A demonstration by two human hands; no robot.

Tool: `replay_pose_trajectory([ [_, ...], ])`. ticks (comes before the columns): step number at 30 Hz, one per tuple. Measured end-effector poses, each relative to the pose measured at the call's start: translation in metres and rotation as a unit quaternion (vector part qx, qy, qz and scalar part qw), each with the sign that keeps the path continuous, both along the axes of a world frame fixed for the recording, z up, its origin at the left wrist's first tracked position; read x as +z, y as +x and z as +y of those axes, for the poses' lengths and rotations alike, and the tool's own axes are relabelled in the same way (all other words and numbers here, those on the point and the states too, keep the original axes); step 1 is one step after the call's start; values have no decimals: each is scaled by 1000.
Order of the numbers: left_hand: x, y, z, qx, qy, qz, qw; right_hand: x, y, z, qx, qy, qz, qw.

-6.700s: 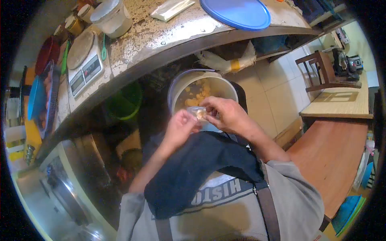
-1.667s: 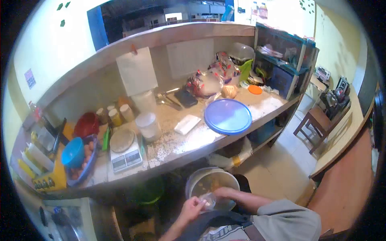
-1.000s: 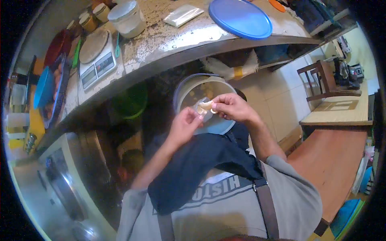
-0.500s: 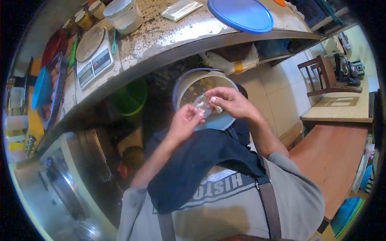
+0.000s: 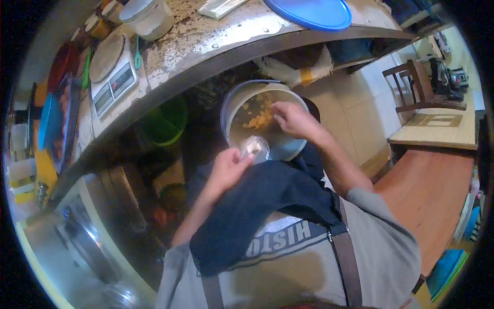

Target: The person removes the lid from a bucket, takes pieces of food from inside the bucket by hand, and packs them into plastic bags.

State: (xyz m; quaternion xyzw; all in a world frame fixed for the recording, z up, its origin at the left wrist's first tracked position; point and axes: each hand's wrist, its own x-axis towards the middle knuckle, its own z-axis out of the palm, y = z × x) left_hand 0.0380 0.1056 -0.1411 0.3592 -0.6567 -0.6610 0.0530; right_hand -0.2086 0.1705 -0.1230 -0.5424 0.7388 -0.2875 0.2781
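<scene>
A small clear plastic bag (image 5: 256, 148) with a few pale pieces in it is pinched between the thumb and fingers of my left hand (image 5: 230, 167). The bag sits over the near rim of a whitish bucket (image 5: 237, 108) at my lap. Inside the bucket lie several yellow-orange chip-like pieces (image 5: 260, 121). My right hand (image 5: 296, 121) reaches over the bucket's right side, its fingers curled together just beside those pieces. Whatever is between these fingertips, if anything, is too small to make out.
Ahead runs a worn counter (image 5: 190, 49) with a kitchen scale (image 5: 114, 87), a white tub (image 5: 149, 19), a stack of plastic bags (image 5: 221, 7) and a blue lid (image 5: 311, 13). A green basin (image 5: 167, 121) stands below. A brown bench (image 5: 424, 198) is to the right.
My right hand has left the bag and moved forward into the bucket. My left hand has drawn slightly back and down with the bag, and more of the chip-like pieces now show.
</scene>
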Motion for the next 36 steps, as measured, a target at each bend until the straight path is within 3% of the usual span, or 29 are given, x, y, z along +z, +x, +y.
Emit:
replay_pose_trajectory([
  [2, 5, 3, 1, -30, -60, -58, 996, -28, -1, -17, 51, 214, 139, 966],
  [5, 0, 6, 5, -15, -41, -61, 997, -90, -6, -52, 113, 285, 119, 944],
  [6, 1, 6, 6, -20, -72, -69, 995, -131, -11, -60, 113, 283, 116, 945],
  [8, 4, 8, 6, -27, -107, -80, 991, -206, -16, -72, 11, 208, 122, 971],
  [9, 8, 8, 6, -25, -112, -78, 990, -200, -12, -70, 9, 204, 118, 972],
  [11, 12, 10, 6, -26, -121, -80, 989, -176, 1, -58, 113, 171, 174, 963],
  [15, 8, 15, 3, -22, -121, -74, 990, -253, 17, -51, 24, 251, 193, 948],
  [18, 16, 10, 3, -14, -98, -47, 994, -272, 25, -39, 112, 211, 261, 935],
  [21, 7, 9, 4, -5, -82, -16, 996, -255, 28, -38, 57, 132, 95, 985],
  [23, 3, 8, 4, -1, -84, 5, 996, -227, 27, -48, 140, 312, 232, 911],
  [27, 1, 3, 1, 26, -26, -7, 999, -222, 15, -40, 197, 242, 236, 920],
  [30, -7, -2, -4, 33, -26, 12, 999, -141, 8, -47, 200, 281, 164, 924],
  [32, -11, -5, -8, 19, 6, 1, 1000, -92, 4, -45, 112, 307, 96, 940],
  [33, -10, -7, -8, 17, 8, -2, 1000, -80, 0, -25, 83, 146, 91, 982],
  [34, -6, -9, -8, 19, 10, 0, 1000, -63, -2, -14, 86, 147, 92, 981],
  [36, 1, -12, -6, 11, 10, -2, 1000, -24, -2, 2, -15, 37, -145, 989],
])
